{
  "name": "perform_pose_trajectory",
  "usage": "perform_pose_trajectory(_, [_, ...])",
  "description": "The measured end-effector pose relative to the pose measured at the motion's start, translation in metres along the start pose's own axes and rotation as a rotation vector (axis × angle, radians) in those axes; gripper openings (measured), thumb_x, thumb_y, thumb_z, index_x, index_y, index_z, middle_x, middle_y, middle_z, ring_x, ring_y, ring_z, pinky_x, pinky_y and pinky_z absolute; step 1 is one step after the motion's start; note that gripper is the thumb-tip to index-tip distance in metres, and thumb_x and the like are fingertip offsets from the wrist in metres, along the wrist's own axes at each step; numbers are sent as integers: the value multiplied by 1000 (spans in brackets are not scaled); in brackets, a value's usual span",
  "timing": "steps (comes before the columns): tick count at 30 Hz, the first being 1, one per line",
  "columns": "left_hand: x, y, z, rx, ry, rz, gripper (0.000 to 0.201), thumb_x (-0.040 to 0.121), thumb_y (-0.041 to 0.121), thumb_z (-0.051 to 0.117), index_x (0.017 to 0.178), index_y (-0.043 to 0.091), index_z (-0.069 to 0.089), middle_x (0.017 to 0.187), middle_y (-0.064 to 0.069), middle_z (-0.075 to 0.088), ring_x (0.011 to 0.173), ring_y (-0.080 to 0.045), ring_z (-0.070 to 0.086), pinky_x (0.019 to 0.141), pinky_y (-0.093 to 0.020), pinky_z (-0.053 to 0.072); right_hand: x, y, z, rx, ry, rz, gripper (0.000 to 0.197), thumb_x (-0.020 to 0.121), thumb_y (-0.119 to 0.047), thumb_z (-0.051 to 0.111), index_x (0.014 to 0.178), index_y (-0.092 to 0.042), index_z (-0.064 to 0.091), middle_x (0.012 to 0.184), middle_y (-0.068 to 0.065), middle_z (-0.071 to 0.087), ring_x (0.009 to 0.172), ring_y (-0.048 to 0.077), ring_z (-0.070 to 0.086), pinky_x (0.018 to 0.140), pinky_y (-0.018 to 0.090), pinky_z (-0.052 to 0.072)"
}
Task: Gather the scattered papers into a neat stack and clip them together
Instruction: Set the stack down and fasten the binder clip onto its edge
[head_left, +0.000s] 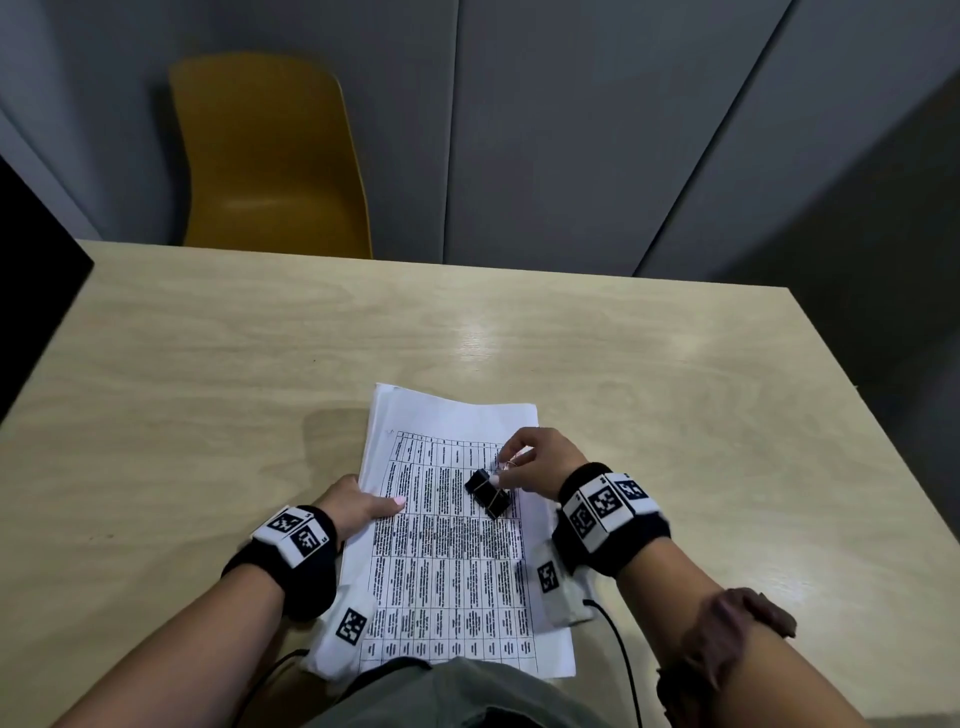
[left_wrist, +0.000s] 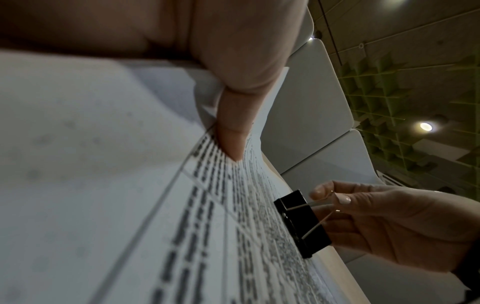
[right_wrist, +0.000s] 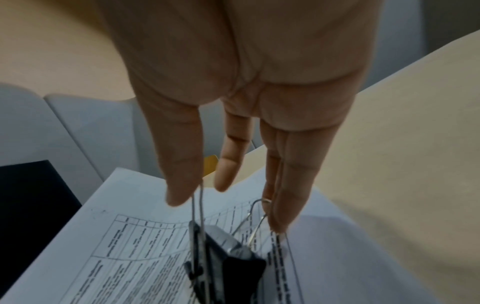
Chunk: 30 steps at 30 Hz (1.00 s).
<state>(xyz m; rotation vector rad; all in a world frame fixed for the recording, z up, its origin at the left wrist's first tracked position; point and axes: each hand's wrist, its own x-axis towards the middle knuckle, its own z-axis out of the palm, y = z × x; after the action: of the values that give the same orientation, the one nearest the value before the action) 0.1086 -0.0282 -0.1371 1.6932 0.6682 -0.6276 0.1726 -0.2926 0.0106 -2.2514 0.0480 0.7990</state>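
Note:
A stack of printed papers (head_left: 452, 561) with a table of text lies on the wooden table (head_left: 675, 415) just in front of me. My left hand (head_left: 387, 506) holds the stack's left edge, thumb (left_wrist: 233, 127) pressed on the top sheet and fingers hidden beneath. My right hand (head_left: 506, 465) pinches the wire handles of a black binder clip (head_left: 487, 492) over the upper right part of the top sheet. The clip (left_wrist: 302, 224) hangs from the fingertips (right_wrist: 283, 214), its black body (right_wrist: 233, 261) close above the paper (right_wrist: 116, 246). Whether it touches the sheet is unclear.
A yellow chair (head_left: 275, 156) stands behind the table's far edge. A black object (head_left: 31, 291) sits at the far left. Thin black cables (head_left: 618, 649) run from both wrist units toward my body. The table's right edge (head_left: 857, 395) is near.

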Motion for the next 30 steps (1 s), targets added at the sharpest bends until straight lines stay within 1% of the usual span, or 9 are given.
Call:
perform_pose_trajectory(3, [-4, 4, 1, 13, -7, 14, 133, 21, 68, 83, 134, 12, 41, 137, -11, 53, 121, -29, 53, 106, -53, 36, 2, 1, -5, 20, -58, 42, 37, 58, -28, 85, 87, -27, 61, 101, 8, 65, 94, 22, 64, 93, 40, 51])
perform_pose_trajectory(6, [-14, 12, 3, -3, 5, 33, 137, 18, 69, 82, 135, 10, 41, 136, -12, 54, 122, -30, 52, 106, -53, 35, 3, -2, -11, 71, -104, 87, 49, 63, -25, 83, 106, -15, 62, 105, 14, 67, 90, 22, 67, 91, 36, 52])
perform_pose_trajectory(13, [-2, 0, 2, -15, 38, 33, 130, 20, 71, 81, 130, 11, 47, 129, -9, 59, 115, -28, 57, 103, -51, 40, -2, -15, -12, -177, -11, -133, 35, 70, -15, 78, 102, -10, 65, 90, 6, 67, 86, 19, 63, 88, 31, 51])
perform_pose_trajectory(15, [-22, 15, 7, -11, 49, 21, 117, 31, 67, 83, 128, 11, 49, 127, -12, 61, 111, -29, 60, 101, -51, 43, -5, -26, -17, -252, 108, -241, 30, 73, -13, 75, 101, -9, 67, 98, 7, 69, 93, 20, 63, 88, 28, 50])
perform_pose_trajectory(17, [-62, 44, 18, 3, 90, 57, 79, 62, 45, 82, 122, 4, 51, 115, -21, 64, 104, -36, 61, 99, -51, 45, -4, -38, -24, -331, 218, -339, 27, 76, -12, 72, 102, -8, 67, 102, 8, 70, 96, 21, 64, 88, 27, 50])
perform_pose_trajectory(19, [-73, 49, 26, 11, 133, 62, 52, 79, 27, 71, 119, 1, 50, 95, -16, 62, 89, -33, 59, 90, -42, 49, 0, -51, -32, -426, 286, -427, 25, 78, -11, 69, 103, -9, 67, 103, 8, 71, 97, 23, 64, 88, 28, 49])
perform_pose_trajectory(22, [-85, 53, 31, 27, 156, 125, 41, 84, 25, 66, 114, 3, 49, 76, -4, 52, 70, -18, 49, 70, -28, 44, 6, -69, -41, -552, 305, -501, 23, 81, -12, 66, 104, -12, 66, 103, 9, 71, 98, 26, 63, 87, 32, 50])
perform_pose_trajectory(25, [-91, 55, 30, 32, 113, 128, 25, 85, 25, 64, 98, 7, 52, 70, -3, 46, 65, -17, 44, 72, -29, 41, 10, -84, -46, -695, 279, -551, 22, 83, -14, 63, 105, -13, 64, 101, 12, 69, 94, 29, 63, 82, 33, 50])
perform_pose_trajectory(30, [-95, 56, 30, 75, 99, 168, 19, 85, 26, 63, 84, 11, 52, 70, -3, 44, 65, -19, 44, 64, -27, 40, 13, -106, -44, -888, 147, -618, 20, 84, -14, 63, 104, -13, 64, 100, 14, 68, 95, 31, 61, 77, 30, 46])
